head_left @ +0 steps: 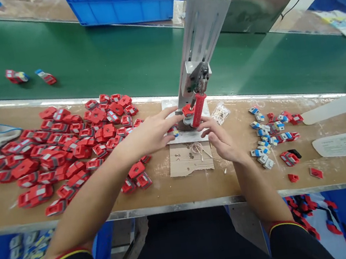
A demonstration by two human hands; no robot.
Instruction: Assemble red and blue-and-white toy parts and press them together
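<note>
My left hand [148, 138] reaches in from the left, holding a small blue, yellow and white plastic piece [175, 131] between thumb and lower fingers. Its index finger stretches toward a red plastic part [187, 109] seated in the fixture of a metal toggle press [199, 77]. The press's red handle [199, 110] points down toward me. My right hand [220, 140] is just right of the handle, fingers apart and partly bent, fingertips at its lower end. Whether they touch it I cannot tell.
A heap of red toy parts [73, 145] covers the left of the bench. Small blue-and-white pieces [261, 139] lie at right. Behind runs a green conveyor [99, 58], with a blue crate [120, 6] beyond. Cardboard [188, 166] lies before the press.
</note>
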